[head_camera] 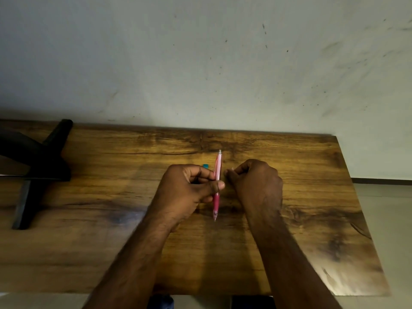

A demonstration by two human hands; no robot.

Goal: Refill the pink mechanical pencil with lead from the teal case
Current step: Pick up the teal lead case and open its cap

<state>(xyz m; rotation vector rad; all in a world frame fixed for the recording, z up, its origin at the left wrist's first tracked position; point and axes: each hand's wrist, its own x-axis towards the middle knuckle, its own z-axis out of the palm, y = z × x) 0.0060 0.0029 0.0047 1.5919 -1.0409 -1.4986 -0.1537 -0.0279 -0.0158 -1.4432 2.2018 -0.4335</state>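
Pencil held mid-table, bare wood all around.
The left hand (189, 188) pinches the slim pink mechanical pencil (217, 186) near-upright, tip toward the person; the right hand (256, 184) is curled shut beside it above the brown wooden table (312, 197).

pale pink pencil (217, 175) barrel going deeper reddish-pink at the grip, tiny bit of teal case (205, 166) peeking out, warm brown wood-grain counter (312, 197) with dark streaky patches, greyish-white scuffed wall (200, 63), black stand (40, 161)
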